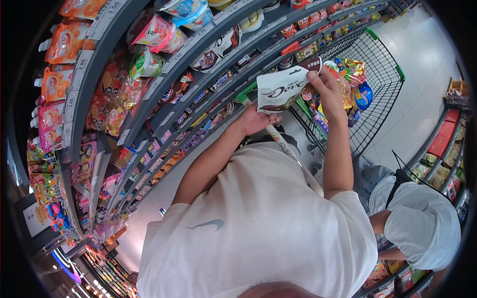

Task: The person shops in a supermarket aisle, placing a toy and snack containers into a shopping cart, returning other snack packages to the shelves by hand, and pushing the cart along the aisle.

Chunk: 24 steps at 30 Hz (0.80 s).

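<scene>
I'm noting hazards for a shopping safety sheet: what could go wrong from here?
The Dove pouch might slip: the right hand pinches it near a top corner, while the left hand lies open by its lower edge. The shopping cart might roll, as neither hand appears to grip its handle.

Shelves (76,124) bar left, person (422,223) bars right; open room over cart (401,73) beyond pouch (280,89).

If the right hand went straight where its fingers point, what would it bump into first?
Probably the white Dove pouch the right hand already holds. Beyond it, the shelves look next, but depth is hard to tell.
</scene>
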Tool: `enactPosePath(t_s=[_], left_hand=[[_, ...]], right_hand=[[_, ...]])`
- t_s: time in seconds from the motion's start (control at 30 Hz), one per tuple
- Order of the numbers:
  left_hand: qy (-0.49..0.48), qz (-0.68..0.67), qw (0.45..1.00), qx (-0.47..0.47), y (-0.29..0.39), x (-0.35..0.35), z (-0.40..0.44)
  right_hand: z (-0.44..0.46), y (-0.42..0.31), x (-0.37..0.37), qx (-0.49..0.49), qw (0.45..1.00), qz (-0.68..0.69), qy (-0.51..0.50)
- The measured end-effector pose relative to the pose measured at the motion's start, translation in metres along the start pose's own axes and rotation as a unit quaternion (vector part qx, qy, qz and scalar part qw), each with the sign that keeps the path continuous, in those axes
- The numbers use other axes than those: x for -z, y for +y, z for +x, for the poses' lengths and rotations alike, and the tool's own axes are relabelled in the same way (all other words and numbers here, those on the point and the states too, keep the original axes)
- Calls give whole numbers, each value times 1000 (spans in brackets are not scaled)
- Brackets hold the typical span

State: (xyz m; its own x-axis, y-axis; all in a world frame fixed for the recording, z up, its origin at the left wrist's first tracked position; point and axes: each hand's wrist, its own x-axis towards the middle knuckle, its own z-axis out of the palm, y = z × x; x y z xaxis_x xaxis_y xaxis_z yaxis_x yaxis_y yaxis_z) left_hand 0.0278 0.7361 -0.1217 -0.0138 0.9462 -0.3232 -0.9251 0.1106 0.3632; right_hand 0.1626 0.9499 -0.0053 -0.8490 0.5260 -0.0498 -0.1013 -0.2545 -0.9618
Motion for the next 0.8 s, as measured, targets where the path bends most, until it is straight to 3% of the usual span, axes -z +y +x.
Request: enactPosePath(t_s=[0.17, 0.43, 0.8], left_hand=[[-55, -18, 998, -4, 0, 3, 0], [-60, -46, 997, 3, 1, 3, 1], [-33, -62, 997, 13, 5, -3, 2]], right_hand=[[0, 20, 5, -39, 999, 3, -5], [1, 36, 10, -67, 998, 12, -17], [6, 43, 11, -36, 999, 10, -17]])
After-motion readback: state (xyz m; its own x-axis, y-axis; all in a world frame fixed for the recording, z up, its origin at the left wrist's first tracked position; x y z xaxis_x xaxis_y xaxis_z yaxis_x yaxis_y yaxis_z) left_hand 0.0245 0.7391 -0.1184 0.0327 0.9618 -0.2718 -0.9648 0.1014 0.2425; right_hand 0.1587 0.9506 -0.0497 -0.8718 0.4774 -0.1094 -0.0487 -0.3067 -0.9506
